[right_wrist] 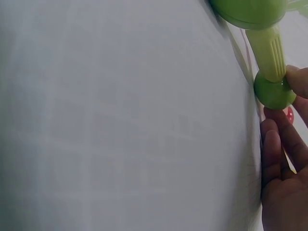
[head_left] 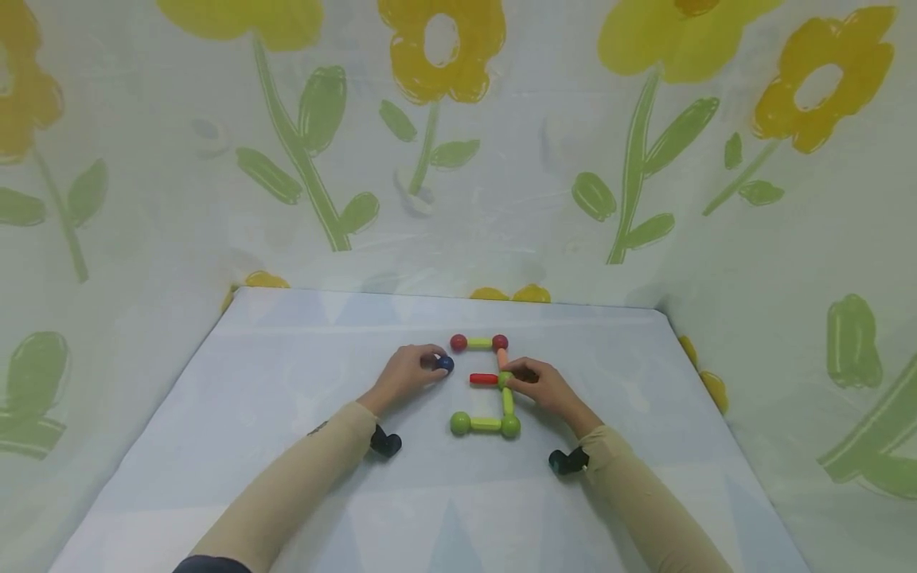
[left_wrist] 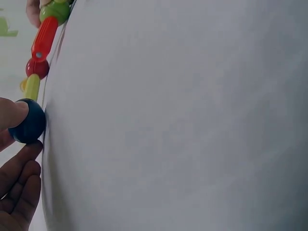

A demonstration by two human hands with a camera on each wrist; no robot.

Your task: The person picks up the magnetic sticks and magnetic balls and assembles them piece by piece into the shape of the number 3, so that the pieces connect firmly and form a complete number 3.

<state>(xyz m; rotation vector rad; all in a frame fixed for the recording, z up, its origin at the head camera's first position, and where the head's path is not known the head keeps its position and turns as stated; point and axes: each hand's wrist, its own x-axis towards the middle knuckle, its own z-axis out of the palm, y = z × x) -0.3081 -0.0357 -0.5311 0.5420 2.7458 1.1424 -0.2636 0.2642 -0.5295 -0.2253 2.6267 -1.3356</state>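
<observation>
A dark blue ball (head_left: 445,364) is pinched between the thumb and fingers of my left hand (head_left: 410,372), just left of a red rod (head_left: 483,380). My right hand (head_left: 543,386) grips the green ball (head_left: 505,380) at the middle joint of a ball-and-rod figure. From that ball the red rod points left, its free end toward the blue ball with a gap between. An orange rod (head_left: 502,358) runs up to a red ball (head_left: 500,342), and a yellow-green rod (head_left: 508,402) runs down to a green corner ball (head_left: 510,426).
Along the top, a yellow-green rod (head_left: 479,343) joins another red ball (head_left: 458,343). Along the bottom, a similar rod (head_left: 486,424) ends in a green ball (head_left: 461,422). The white-covered table (head_left: 301,318) is bordered by flower-printed curtains (head_left: 501,159). Dark wrist-camera mounts (head_left: 387,442) sit by both wrists.
</observation>
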